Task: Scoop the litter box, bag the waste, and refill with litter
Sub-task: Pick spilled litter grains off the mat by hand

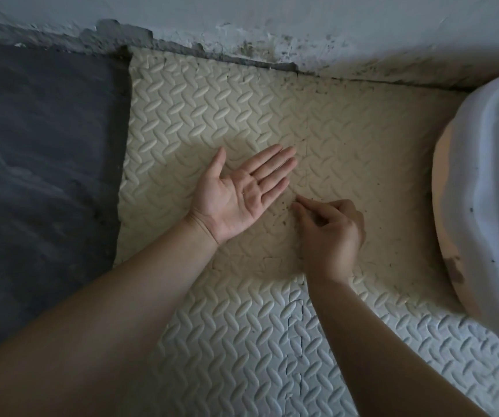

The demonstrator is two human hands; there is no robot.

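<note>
Mat (347,139) fills centre; box (489,182) cut off at right edge. Left hand (236,194) flat, palm up, mid-frame. Right hand (332,233) just beside it, curled, pinching specks (284,210) off mat. Risk: palm tilts, any gathered grains spill; grooves likely hide small ones.
</note>
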